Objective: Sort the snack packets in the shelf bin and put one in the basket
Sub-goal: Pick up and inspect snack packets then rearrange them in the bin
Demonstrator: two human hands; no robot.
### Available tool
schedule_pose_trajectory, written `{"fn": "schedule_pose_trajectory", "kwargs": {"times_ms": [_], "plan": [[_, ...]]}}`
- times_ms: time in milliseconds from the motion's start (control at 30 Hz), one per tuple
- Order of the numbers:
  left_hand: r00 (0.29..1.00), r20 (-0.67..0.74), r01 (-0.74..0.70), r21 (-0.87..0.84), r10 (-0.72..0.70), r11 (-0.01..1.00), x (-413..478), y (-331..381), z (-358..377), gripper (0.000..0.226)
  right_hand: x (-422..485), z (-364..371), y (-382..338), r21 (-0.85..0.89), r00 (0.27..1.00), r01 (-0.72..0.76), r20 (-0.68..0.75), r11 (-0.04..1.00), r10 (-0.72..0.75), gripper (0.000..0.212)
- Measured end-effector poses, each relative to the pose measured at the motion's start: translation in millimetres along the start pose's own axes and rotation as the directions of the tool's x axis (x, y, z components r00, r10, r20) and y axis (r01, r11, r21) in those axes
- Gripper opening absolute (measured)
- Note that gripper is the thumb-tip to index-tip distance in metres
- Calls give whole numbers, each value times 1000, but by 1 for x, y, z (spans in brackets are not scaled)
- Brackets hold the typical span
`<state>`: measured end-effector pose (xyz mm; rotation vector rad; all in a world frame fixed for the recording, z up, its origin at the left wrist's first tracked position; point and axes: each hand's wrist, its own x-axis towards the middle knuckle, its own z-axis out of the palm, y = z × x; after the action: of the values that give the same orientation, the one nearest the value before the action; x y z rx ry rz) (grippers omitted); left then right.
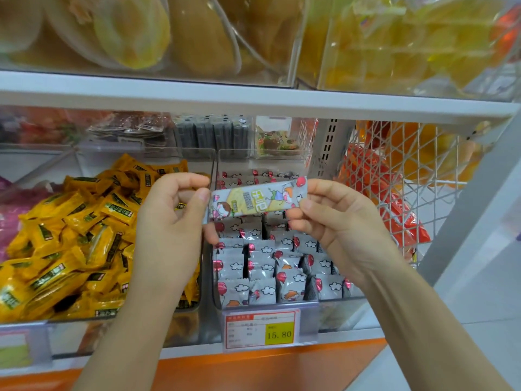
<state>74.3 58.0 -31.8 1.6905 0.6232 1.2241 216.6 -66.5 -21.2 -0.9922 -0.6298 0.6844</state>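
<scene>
A long grey snack packet (255,200) with a yellow panel and cartoon figures is held level above the clear shelf bin (214,300). My left hand (172,218) pinches its left end between thumb and fingers. My right hand (335,218) pinches its right end. Below it, the bin holds several grey packets (270,266) with red balloons and white clouds, standing upright in rows. No basket is in view.
A neighbouring bin at the left holds a heap of yellow packets (73,244). A price tag reading 15.80 (260,330) hangs on the bin's front. A white wire rack (400,187) with orange bags stands at the right. Clear bins of yellow snacks (394,43) sit on the shelf above.
</scene>
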Motion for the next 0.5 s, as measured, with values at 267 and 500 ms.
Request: {"fn": "schedule_pose_trajectory", "kwargs": {"times_ms": [267, 500], "plan": [[990, 141, 12, -2, -12, 1000, 3, 5, -9, 40, 0, -1, 1, -57, 999, 43, -21, 997, -44, 19], [980, 199, -6, 38, -2, 999, -1, 12, -7, 44, 0, -1, 1, -203, 995, 72, -48, 976, -83, 13]]}}
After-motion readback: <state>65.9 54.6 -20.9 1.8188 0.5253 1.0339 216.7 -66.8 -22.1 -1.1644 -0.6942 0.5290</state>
